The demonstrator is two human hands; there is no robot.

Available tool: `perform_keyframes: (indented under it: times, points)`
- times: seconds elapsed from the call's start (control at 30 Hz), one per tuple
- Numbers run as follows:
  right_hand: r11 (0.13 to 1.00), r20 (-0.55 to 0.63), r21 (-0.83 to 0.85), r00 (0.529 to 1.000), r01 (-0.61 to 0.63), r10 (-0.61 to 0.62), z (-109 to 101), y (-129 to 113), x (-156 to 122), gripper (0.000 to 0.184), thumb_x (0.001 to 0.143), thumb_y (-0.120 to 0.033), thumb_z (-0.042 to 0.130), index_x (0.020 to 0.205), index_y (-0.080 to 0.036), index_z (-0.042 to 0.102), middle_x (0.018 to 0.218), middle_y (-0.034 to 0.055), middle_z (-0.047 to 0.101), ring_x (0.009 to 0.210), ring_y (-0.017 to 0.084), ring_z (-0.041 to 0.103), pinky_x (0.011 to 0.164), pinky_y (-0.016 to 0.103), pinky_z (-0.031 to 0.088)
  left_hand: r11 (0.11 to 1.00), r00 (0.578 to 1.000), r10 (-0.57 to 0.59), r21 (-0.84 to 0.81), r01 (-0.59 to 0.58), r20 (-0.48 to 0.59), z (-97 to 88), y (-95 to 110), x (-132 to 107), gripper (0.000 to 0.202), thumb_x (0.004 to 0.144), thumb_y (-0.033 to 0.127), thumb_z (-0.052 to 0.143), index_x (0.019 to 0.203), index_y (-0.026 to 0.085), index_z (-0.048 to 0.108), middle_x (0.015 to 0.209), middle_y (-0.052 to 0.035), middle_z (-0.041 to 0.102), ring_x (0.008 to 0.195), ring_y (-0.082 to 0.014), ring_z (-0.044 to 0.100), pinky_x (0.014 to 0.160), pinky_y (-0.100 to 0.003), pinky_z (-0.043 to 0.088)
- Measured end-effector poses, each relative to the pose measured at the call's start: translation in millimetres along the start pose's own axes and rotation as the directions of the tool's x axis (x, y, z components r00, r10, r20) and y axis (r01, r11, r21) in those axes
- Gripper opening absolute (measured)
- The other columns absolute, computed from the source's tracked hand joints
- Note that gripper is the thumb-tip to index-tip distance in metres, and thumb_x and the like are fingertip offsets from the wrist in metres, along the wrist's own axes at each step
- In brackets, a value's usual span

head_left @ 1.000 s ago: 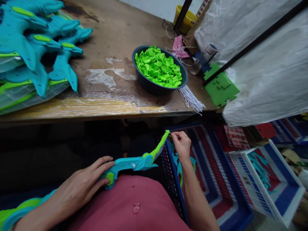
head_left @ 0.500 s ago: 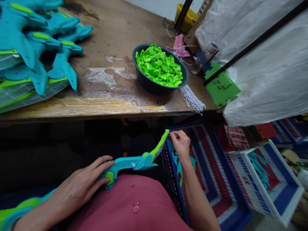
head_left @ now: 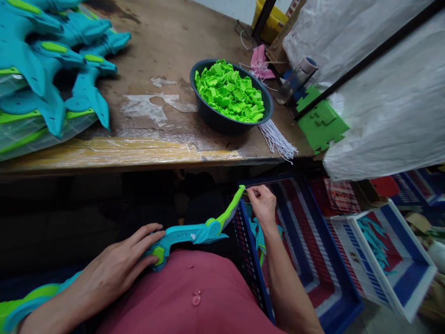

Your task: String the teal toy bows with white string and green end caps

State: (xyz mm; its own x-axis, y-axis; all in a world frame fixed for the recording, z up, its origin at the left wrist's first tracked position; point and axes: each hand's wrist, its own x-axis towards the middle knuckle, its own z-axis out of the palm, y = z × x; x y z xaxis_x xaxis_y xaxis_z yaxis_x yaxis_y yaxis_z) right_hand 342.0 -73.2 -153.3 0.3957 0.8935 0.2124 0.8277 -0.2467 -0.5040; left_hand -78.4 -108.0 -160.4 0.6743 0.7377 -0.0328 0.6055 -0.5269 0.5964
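Head view: the left hand [head_left: 130, 253] is palm-down at the near end of a teal-and-green curved assembly [head_left: 186, 233]. Its fingers are partly bent and lightly spread over the teal body, with the thumb beside a green hexagonal insert [head_left: 159, 253]. The assembly lies in front of the person's red shirt [head_left: 194, 292], below the table edge. Its narrow green limb [head_left: 232, 207] slopes upward toward the right hand. A further teal-and-green section [head_left: 36, 299] shows at the left forearm; whether it joins the assembly cannot be determined.

The right hand [head_left: 263, 206] is closed to a pinch: thumb and index finger grip a thin white cord [head_left: 246, 188] just beside the limb's tip.

On the worktable [head_left: 167, 41], a dark bowl [head_left: 225, 125] contains bright green pieces [head_left: 229, 93]. A bundle of white cords [head_left: 278, 141] lies beside the bowl, partly hidden by it. Stacked teal parts [head_left: 45, 72] occupy the table's left side. A blue basket [head_left: 247, 255] stands below, near the right forearm; a white crate [head_left: 358, 236] stands farther right.
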Motion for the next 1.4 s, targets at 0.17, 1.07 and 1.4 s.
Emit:
perform_keyframes:
  times: [0.17,1.07,1.4]
  points:
    - [1.0,0.004,-0.02,1.0,-0.009,0.009,1,0,1,0.024,0.086,-0.033,0.059,0.074,-0.019,0.075,0.076,0.0046,0.069,0.068,0.018,0.063,0.07,0.03,0.044,1.0,1.0,0.016,0.018,-0.015,-0.009,-2.0,2,0,0.045,0.103,0.046,0.05,0.144,0.03,0.057,0.149,-0.0059,0.058,0.107,-0.0266,0.076,0.084,-0.033,0.066]
    - [0.967,-0.096,-0.255,0.995,-0.011,-0.014,-26,51,-6,0.021,0.083,-0.038,0.044,0.064,-0.032,0.052,0.07,0.0093,0.048,0.069,0.032,0.052,0.062,0.045,0.027,0.985,0.824,-0.137,0.012,0.172,-0.549,-0.6,16,15,0.03,0.101,0.025,0.055,0.131,0.021,0.054,0.145,-0.0159,0.055,0.142,-0.0296,0.049,0.116,-0.055,0.042]
    - [0.94,-0.002,-0.331,0.996,0.079,-0.084,-23,55,-7,0.022,0.086,-0.032,0.042,0.077,-0.023,0.059,0.078,0.0095,0.058,0.068,0.025,0.053,0.061,0.039,0.033,0.497,0.175,-0.866,-0.848,0.184,-0.469,-22.1,-71,1,0.046,0.094,0.051,0.053,0.126,0.017,0.048,0.095,-0.007,0.066,0.074,-0.0168,0.068,0.067,-0.032,0.059]
